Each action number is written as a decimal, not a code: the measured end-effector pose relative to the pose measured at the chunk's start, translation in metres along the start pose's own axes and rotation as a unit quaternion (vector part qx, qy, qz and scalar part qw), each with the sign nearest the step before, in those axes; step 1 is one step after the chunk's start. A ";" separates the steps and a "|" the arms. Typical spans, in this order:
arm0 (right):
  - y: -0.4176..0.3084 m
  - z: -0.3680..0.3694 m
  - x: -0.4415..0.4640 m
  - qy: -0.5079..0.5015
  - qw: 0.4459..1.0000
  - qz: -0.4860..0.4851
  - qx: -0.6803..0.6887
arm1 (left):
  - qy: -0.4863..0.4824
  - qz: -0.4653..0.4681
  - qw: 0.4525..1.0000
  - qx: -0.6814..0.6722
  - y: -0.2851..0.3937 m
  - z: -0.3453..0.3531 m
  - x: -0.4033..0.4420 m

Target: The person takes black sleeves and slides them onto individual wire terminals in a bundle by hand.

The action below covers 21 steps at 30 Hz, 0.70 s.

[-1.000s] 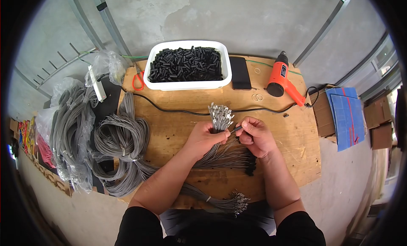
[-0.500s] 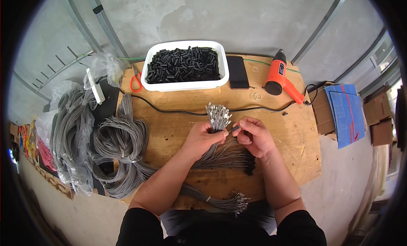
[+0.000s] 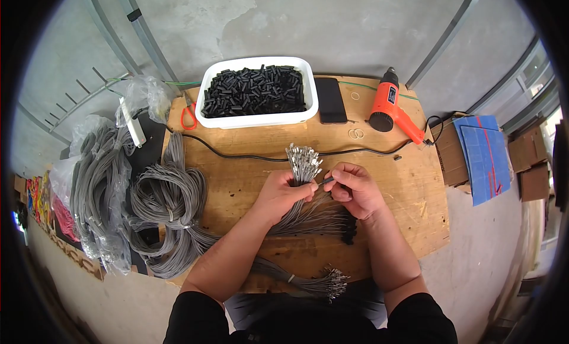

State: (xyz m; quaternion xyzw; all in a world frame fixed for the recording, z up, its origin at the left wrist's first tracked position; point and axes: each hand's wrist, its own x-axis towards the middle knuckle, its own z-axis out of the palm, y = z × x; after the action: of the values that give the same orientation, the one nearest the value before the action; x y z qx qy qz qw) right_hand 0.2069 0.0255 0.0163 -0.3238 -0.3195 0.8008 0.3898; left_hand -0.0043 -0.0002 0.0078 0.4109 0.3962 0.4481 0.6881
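Note:
My left hand [image 3: 283,196] is wrapped round a bundle of grey wires [image 3: 304,161] whose metal-tipped ends stick up above the fingers. Just to the right, my right hand [image 3: 355,193] pinches a small black sleeve [image 3: 328,180] between thumb and fingers, close to the left fingertips. A thin wire seems to run from the left fingertips to the sleeve. Beneath the hands lie more grey wires with black ends [image 3: 348,225]. Nearer my body is another tied wire bundle [image 3: 308,283] with bare metal ends.
A white tub [image 3: 256,122] holds black sleeves. Beside it lie a black phone [image 3: 331,101], an orange heat gun [image 3: 388,107] and red-handled scissors [image 3: 189,117]. A black cable [image 3: 249,157] crosses the wooden table [image 3: 409,196]. Coiled grey wires [image 3: 169,193] lie left.
The view has shifted slightly. My left hand still holds the bundle, and my right hand keeps the black sleeve close to it, with only small finger movements.

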 end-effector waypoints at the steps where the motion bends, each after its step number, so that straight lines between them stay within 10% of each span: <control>1: 0.000 0.000 0.000 -0.003 1.000 0.001 0.000 | 0.001 0.000 1.000 0.003 0.000 0.000 0.000; 21: -0.002 0.009 -0.005 0.058 0.957 -0.148 -0.242 | -0.043 0.021 0.997 0.063 -0.008 -0.003 0.002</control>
State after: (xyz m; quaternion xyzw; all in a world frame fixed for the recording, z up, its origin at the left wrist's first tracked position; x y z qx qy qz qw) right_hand 0.2035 0.0198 0.0239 -0.4032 -0.5248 0.6126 0.4321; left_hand -0.0042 0.0004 -0.0010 0.4804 0.3853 0.4186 0.6675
